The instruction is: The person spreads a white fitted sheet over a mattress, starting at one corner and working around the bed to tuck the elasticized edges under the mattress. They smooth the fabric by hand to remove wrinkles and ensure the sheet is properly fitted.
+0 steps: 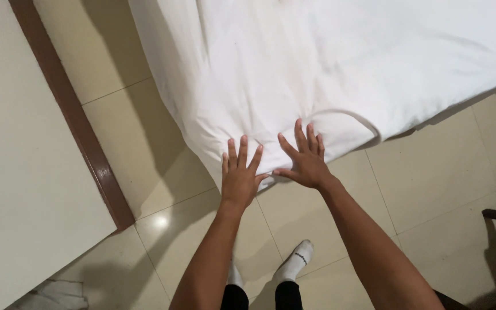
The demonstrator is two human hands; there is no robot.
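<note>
Two flat hands pressed on the corner of a white-sheeted bed.

The left hand (pixel 240 175) lies at the centre of the frame, fingers spread and palm down, grasping nothing; its fingertips rest on the white sheet (pixel 328 63) where it drapes over the bed's near corner. The right hand (pixel 303 158) sits just beside it, slightly higher in the frame, likewise released and flat, fingers splayed on the same fabric. The sheet spreads from the hands up to the top and upper right of the frame, with soft creases fanning out above the fingers. Below the hands lies a cream tiled floor (pixel 431 172), and a foot in a white sock (pixel 297 259) stands at lower centre. A pale wall with a brown skirting strip (pixel 73 115) fills the left side.
</note>
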